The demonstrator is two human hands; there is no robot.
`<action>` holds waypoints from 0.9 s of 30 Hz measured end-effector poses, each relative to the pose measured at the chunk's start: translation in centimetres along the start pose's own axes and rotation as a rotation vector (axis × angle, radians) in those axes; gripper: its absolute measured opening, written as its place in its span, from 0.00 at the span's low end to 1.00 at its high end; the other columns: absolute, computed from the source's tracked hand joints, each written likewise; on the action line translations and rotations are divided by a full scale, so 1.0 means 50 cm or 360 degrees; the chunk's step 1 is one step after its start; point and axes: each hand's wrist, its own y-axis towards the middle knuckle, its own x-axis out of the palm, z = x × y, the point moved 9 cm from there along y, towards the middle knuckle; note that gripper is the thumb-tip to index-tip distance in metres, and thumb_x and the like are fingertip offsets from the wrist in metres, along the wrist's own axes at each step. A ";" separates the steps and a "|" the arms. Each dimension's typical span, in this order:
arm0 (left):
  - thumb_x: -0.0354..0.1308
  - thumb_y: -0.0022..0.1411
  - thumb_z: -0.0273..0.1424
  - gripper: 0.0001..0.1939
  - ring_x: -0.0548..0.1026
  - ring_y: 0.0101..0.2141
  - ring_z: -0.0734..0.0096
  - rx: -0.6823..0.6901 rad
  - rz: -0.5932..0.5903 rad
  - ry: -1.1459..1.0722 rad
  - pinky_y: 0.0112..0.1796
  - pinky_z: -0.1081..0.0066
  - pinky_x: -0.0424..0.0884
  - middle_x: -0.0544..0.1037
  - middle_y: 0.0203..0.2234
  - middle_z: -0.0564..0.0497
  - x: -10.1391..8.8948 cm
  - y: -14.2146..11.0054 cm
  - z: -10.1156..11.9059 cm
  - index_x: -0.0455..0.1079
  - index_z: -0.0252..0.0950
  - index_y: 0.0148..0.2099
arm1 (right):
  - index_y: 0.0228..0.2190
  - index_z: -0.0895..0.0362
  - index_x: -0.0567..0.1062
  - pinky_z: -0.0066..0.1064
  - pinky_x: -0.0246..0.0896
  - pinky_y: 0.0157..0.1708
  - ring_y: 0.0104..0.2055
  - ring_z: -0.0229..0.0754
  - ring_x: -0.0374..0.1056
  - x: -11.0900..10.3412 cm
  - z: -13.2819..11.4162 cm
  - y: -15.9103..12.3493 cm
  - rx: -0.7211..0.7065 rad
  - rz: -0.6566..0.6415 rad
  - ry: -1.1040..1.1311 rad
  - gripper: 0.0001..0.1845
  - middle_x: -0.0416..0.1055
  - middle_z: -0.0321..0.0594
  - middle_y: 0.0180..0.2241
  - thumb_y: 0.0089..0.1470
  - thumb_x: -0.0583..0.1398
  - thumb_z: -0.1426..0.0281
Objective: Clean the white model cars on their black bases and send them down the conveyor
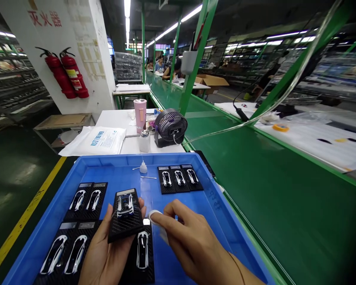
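Observation:
My left hand [106, 251] grips a model car on a black carbon-patterned base [126, 221], tilted up above the blue tray [216, 206]. The small car on it is white and dark. Just to the right, my right hand [190, 233] pinches a piece of white cloth [157, 217], apart from the base. Beneath my hands, another mounted model car [142, 249] lies in the tray. Several more lie at the left, including one white-trimmed car [76, 253], and a row of three mounted cars [179, 179] sits at the far right.
A small white dropper bottle [143, 167] and a cotton swab [148, 177] lie in the tray. Behind it stand a fan [170, 126], a pink tumbler [140, 115], a metal-capped bottle [144, 141] and a wiper pack [96, 140]. A green conveyor [269, 190] runs along the right.

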 end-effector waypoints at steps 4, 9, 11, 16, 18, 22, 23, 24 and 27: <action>0.40 0.65 0.33 0.27 0.65 0.48 0.41 -0.0058 -0.0114 -0.0182 0.35 0.59 0.74 0.66 0.45 0.18 0.002 0.011 -0.002 0.50 0.14 0.57 | 0.49 0.52 0.64 0.19 0.53 0.30 0.32 0.29 0.56 0.004 0.022 -0.008 0.0008 -0.0024 -0.0062 0.21 0.60 0.40 0.33 0.54 0.50 0.78; 0.45 0.63 0.33 0.28 0.60 0.52 0.39 -0.0144 -0.0192 -0.0356 0.41 0.56 0.72 0.59 0.50 0.15 -0.011 0.027 -0.005 0.48 0.15 0.58 | 0.49 0.50 0.64 0.20 0.50 0.30 0.32 0.29 0.56 0.016 0.057 -0.023 0.0071 -0.0077 -0.0235 0.21 0.61 0.40 0.33 0.55 0.49 0.77; 0.44 0.63 0.35 0.29 0.62 0.51 0.40 -0.0178 -0.0148 -0.0423 0.40 0.56 0.72 0.59 0.50 0.15 -0.017 0.028 -0.007 0.50 0.15 0.58 | 0.49 0.50 0.64 0.20 0.49 0.30 0.32 0.30 0.56 0.024 0.065 -0.028 0.0071 -0.0109 -0.0291 0.20 0.61 0.40 0.34 0.55 0.49 0.77; 0.44 0.63 0.36 0.30 0.63 0.51 0.42 -0.0269 -0.0185 -0.0456 0.41 0.58 0.72 0.58 0.50 0.15 -0.011 0.026 -0.012 0.50 0.14 0.57 | 0.39 0.54 0.69 0.23 0.47 0.30 0.28 0.31 0.58 0.063 0.114 -0.029 0.0185 -0.0488 -0.0357 0.13 0.65 0.36 0.30 0.53 0.51 0.77; 0.44 0.63 0.35 0.29 0.64 0.51 0.43 -0.0248 -0.0195 -0.0429 0.41 0.58 0.72 0.59 0.50 0.16 -0.013 0.028 -0.008 0.50 0.14 0.57 | 0.38 0.54 0.70 0.25 0.51 0.35 0.31 0.31 0.61 0.083 0.141 -0.016 0.0196 -0.0671 -0.0258 0.12 0.67 0.35 0.32 0.51 0.54 0.77; 0.46 0.63 0.31 0.26 0.66 0.49 0.46 -0.0099 -0.0130 -0.0314 0.40 0.58 0.73 0.64 0.47 0.20 -0.030 0.033 0.014 0.51 0.17 0.57 | 0.36 0.59 0.73 0.24 0.55 0.40 0.38 0.32 0.63 0.108 0.220 0.061 0.0301 -0.0591 -0.0196 0.11 0.66 0.40 0.36 0.54 0.52 0.74; 0.46 0.63 0.31 0.25 0.66 0.49 0.46 -0.0069 -0.0100 -0.0276 0.40 0.58 0.73 0.65 0.47 0.21 -0.036 0.033 0.020 0.52 0.17 0.57 | 0.36 0.60 0.73 0.25 0.56 0.39 0.37 0.32 0.62 0.119 0.242 0.084 0.0348 -0.0537 -0.0200 0.11 0.66 0.41 0.36 0.55 0.52 0.73; 0.45 0.63 0.31 0.24 0.67 0.48 0.45 -0.0044 -0.0074 -0.0245 0.39 0.58 0.74 0.66 0.46 0.22 -0.042 0.034 0.027 0.52 0.18 0.57 | 0.36 0.61 0.72 0.26 0.57 0.40 0.37 0.32 0.62 0.131 0.264 0.108 0.0396 -0.0476 -0.0198 0.11 0.65 0.41 0.36 0.55 0.52 0.72; 0.44 0.64 0.32 0.24 0.67 0.48 0.46 0.0001 -0.0045 -0.0237 0.38 0.58 0.74 0.67 0.46 0.25 -0.055 0.036 0.048 0.53 0.22 0.58 | 0.41 0.64 0.68 0.29 0.60 0.42 0.39 0.31 0.61 0.173 0.319 0.169 0.0518 -0.0275 -0.0153 0.14 0.64 0.41 0.38 0.55 0.54 0.67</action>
